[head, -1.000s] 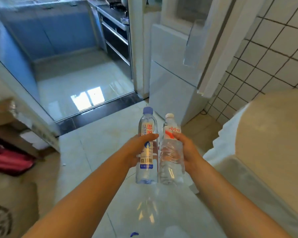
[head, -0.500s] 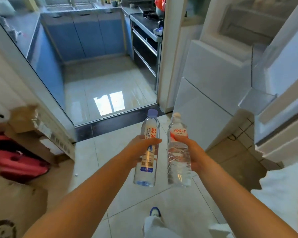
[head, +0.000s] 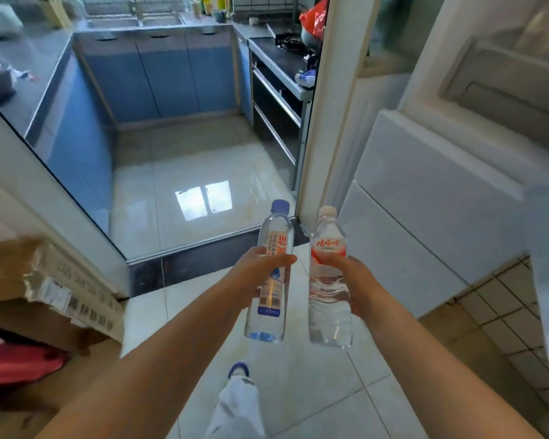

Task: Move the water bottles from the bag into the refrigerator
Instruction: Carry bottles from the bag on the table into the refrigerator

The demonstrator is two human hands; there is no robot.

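Head view shows two water bottles carried upright at the lower centre of the frame, side by side but apart. Toward the left of that pair, the left hand [head: 260, 274] wraps its fingers and thumb round the middle of the blue-capped bottle [head: 268, 274]. Just right of it, the right hand [head: 346, 280] grips the white-capped bottle with the red label [head: 328, 280] at about the same height. Both bottles look full and clear, so they are likely heavy for their size and a little slick. The refrigerator [head: 425, 223] stands at the right of the frame, its pale lower panels facing the person, and what seems to be an open compartment sits at the upper right, though that part is too blurred to be sure. The bag is not in view. My judgement is that the step in hand is the carry toward the refrigerator, with the placing not yet done. To do it well, both grips should hold at mid-body, the bottles should stay vertical and apart so they do not knock, and one bottle should go in first, base down, on a shelf or door rack. A white-trousered leg and shoe [head: 238, 372] show at the bottom centre on the tiled floor [head: 314, 391], so footing near the kitchen threshold [head: 203, 261] matters too.
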